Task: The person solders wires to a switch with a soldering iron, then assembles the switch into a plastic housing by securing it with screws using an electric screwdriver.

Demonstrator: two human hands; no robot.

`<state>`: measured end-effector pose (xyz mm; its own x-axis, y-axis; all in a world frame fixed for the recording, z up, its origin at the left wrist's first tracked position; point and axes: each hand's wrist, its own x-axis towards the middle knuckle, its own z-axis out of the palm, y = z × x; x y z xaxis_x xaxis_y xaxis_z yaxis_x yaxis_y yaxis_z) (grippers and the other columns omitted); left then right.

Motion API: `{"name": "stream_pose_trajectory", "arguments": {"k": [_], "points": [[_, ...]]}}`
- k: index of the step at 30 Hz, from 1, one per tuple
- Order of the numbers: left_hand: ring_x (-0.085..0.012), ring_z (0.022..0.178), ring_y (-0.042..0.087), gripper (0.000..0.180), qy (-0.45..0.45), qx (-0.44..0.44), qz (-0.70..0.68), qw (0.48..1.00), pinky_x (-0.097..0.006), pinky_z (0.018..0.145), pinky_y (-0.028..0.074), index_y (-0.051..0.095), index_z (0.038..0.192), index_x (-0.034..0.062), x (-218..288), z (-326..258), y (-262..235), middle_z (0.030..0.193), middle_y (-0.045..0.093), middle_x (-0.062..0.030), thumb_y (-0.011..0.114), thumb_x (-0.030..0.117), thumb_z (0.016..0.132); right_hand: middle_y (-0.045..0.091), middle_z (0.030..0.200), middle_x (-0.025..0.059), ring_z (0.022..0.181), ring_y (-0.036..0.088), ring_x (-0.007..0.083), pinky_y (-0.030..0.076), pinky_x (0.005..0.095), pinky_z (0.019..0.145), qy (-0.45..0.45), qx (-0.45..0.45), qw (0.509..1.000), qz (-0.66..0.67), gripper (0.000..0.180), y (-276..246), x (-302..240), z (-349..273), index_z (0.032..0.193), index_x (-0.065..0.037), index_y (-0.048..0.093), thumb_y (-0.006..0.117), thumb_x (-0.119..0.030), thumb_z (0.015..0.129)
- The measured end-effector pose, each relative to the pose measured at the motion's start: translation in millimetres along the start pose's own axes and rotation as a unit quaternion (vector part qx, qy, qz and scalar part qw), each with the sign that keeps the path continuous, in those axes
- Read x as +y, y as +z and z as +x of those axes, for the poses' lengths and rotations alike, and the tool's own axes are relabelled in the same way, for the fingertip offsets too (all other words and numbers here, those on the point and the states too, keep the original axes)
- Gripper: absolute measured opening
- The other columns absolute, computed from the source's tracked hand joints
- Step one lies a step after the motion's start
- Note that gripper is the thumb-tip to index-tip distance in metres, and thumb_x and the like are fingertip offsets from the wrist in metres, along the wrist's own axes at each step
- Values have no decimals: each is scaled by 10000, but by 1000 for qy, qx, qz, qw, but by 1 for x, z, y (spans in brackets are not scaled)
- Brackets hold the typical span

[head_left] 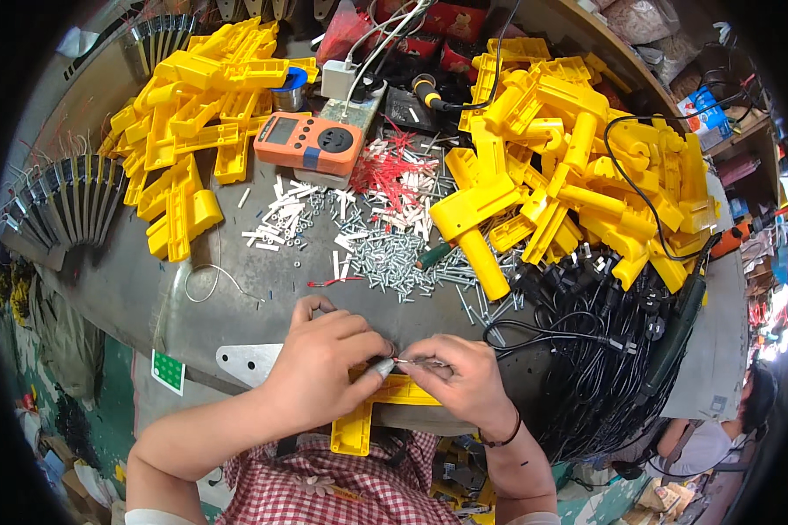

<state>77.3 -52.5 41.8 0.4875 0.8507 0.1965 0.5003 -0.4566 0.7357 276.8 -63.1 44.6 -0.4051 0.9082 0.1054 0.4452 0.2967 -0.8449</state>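
My left hand [328, 357] is closed in a pinch, with a pale cover on one fingertip. Facing it, my right hand [455, 374] pinches a thin wire [403, 360] with a bit of red on it, in the small gap between the two hands. What the left fingers grip is mostly hidden. Beneath both hands, at the table's near edge, lies a yellow plastic housing [352, 430] shaped like a T, partly covered by the fingers. A pale metal plate with holes [247, 360] rests beside my left wrist.
Yellow housings are heaped at the far left [184, 114] and right [569, 166]. Between them stand an orange meter [309, 144], small screws [394, 262], and white sleeves [289, 210]. Black plugged cables [587, 376] pile at right. A soldering iron [429, 92] lies behind.
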Motion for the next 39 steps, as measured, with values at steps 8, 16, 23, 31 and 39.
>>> {"name": "stream_pose_trajectory", "arguments": {"k": [8, 16, 23, 31, 39], "points": [[-169, 761, 531, 195, 86, 102, 132, 982, -441, 856, 333, 575, 814, 111, 3, -7, 19, 766, 525, -1, 653, 137, 637, 563, 686, 18, 617, 482, 26, 409, 201, 551, 128, 1, 985, 114, 90, 6, -2, 0, 846, 4, 566, 620, -64, 820], [-162, 782, 532, 155, 127, 22, 277, 952, -423, 839, 343, 578, 810, 114, -13, -10, 4, 773, 529, 0, 580, 160, 662, 540, 699, 24, 640, 464, 46, 411, 223, 580, 127, 81, 966, 210, 161, 7, 13, 5, 925, 4, 536, 566, -149, 885], [-203, 750, 553, 196, -33, 54, 21, 998, -326, 753, 394, 639, 816, 75, -28, -12, -13, 793, 590, -33, 722, 63, 639, 596, 663, 41, 624, 489, 31, 422, 223, 557, 135, 48, 979, 144, 168, 23, 12, 15, 863, 12, 614, 627, -153, 836], [-235, 727, 564, 236, -79, 96, -91, 988, -311, 665, 440, 616, 904, 12, -28, -12, -17, 804, 604, -91, 687, 57, 683, 606, 663, 38, 631, 515, 26, 441, 218, 583, 136, 19, 979, 153, 153, 23, 5, 20, 868, 11, 630, 638, -137, 826], [-240, 754, 569, 199, -76, 79, -101, 989, -323, 697, 428, 617, 865, 31, -34, -10, -14, 793, 603, -81, 664, 58, 673, 622, 730, 81, 706, 622, 155, 477, 265, 613, 9, 57, 997, -51, 141, 23, -10, 29, 904, -1, 624, 635, -104, 807]]}}
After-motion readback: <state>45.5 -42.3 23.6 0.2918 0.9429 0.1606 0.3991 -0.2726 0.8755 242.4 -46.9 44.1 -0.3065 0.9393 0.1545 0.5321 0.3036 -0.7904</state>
